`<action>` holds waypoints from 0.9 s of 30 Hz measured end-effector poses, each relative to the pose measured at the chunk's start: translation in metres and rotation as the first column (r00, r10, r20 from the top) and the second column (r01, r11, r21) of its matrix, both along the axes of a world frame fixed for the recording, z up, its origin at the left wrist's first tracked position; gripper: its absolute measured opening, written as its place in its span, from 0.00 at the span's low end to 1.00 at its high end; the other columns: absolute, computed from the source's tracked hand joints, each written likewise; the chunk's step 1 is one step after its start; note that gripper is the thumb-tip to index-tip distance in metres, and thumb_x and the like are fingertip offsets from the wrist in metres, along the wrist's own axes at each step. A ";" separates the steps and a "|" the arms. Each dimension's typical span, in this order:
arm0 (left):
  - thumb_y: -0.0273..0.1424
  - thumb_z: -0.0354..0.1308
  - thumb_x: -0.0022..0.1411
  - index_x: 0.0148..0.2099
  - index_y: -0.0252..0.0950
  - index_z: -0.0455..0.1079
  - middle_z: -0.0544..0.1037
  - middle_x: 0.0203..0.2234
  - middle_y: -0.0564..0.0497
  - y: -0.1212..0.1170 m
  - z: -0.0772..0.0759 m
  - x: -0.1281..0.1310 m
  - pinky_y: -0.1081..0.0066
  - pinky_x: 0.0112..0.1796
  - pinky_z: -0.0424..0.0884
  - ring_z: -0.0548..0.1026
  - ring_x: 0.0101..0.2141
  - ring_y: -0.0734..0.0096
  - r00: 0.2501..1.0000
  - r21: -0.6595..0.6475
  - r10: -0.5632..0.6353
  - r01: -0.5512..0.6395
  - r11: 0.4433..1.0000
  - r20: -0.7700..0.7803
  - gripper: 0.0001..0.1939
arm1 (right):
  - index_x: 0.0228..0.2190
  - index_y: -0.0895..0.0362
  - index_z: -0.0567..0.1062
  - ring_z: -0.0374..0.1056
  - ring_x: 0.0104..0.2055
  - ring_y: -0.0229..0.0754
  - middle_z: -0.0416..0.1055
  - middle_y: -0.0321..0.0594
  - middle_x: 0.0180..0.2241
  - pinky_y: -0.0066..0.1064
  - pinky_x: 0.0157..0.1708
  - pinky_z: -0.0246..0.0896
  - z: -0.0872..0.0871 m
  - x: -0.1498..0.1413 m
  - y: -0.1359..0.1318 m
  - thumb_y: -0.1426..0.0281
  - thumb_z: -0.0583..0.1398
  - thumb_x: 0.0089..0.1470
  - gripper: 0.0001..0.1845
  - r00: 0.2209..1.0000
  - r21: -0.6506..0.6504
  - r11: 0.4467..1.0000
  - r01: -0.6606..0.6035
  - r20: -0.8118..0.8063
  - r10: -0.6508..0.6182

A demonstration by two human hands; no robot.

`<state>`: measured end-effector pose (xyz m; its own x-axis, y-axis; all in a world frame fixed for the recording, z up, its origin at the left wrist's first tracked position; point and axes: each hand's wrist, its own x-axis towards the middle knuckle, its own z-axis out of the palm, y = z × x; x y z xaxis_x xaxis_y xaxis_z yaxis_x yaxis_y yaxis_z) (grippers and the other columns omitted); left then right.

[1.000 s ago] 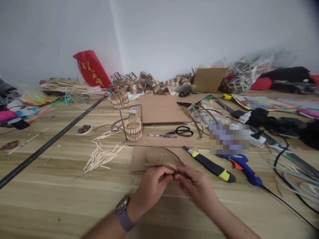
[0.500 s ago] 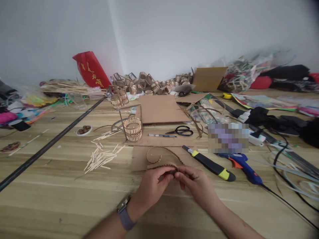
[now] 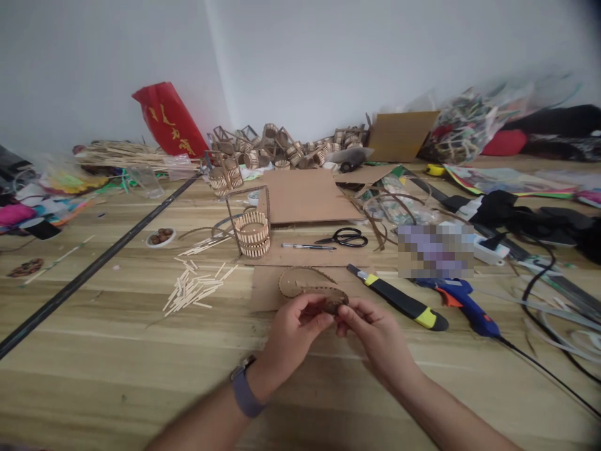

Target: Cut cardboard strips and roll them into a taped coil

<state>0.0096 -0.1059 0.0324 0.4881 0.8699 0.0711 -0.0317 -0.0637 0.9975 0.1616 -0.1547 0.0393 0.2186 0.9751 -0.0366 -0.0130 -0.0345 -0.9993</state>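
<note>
With our left hand (image 3: 300, 329) and right hand (image 3: 373, 326), we are pinching the brown notched strip (image 3: 307, 274) between fingertips — its free length is curling over a cardboard piece (image 3: 267, 288) on the counter (image 3: 188, 376). The utility knife (image 3: 399, 299) is lying just beyond our right hand, and a small slatted bucket (image 3: 252, 235) is standing upright farther off — near the pen (image 3: 308, 246).

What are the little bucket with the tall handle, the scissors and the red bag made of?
The little bucket looks like wood or bamboo: pale, dull slats on a brown band. The scissors are probably metal, with smooth, dark handles that may be coated. The red bag could be thin fabric or plastic, because it looks smooth and soft-edged, with gold writing.
</note>
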 end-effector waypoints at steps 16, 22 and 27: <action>0.27 0.59 0.61 0.41 0.37 0.79 0.83 0.37 0.51 0.004 0.007 -0.008 0.70 0.41 0.76 0.80 0.38 0.66 0.993 0.177 -0.042 0.062 0.982 -0.111 0.08 | 0.20 0.55 0.76 0.60 0.18 0.36 0.62 0.31 0.14 0.27 0.19 0.52 0.007 0.009 -0.004 0.56 0.60 0.52 0.18 0.915 0.017 0.992 -0.123 0.390 0.107; 0.20 0.58 0.59 0.39 0.37 0.79 0.83 0.35 0.50 0.006 0.015 -0.010 0.69 0.42 0.74 0.79 0.37 0.65 0.958 0.422 0.023 0.104 0.901 -0.286 0.11 | 0.22 0.53 0.78 0.63 0.21 0.38 0.67 0.33 0.16 0.28 0.22 0.54 0.006 0.013 -0.003 0.59 0.60 0.54 0.15 0.824 0.071 0.986 -0.149 0.561 0.084; 0.19 0.55 0.61 0.39 0.37 0.79 0.81 0.35 0.49 0.008 0.012 -0.011 0.68 0.42 0.74 0.78 0.37 0.65 0.922 0.534 0.027 0.200 0.821 -0.387 0.13 | 0.27 0.52 0.80 0.66 0.25 0.40 0.73 0.37 0.22 0.30 0.26 0.58 0.007 0.015 -0.001 0.59 0.61 0.53 0.12 0.767 0.093 0.974 -0.205 0.634 0.101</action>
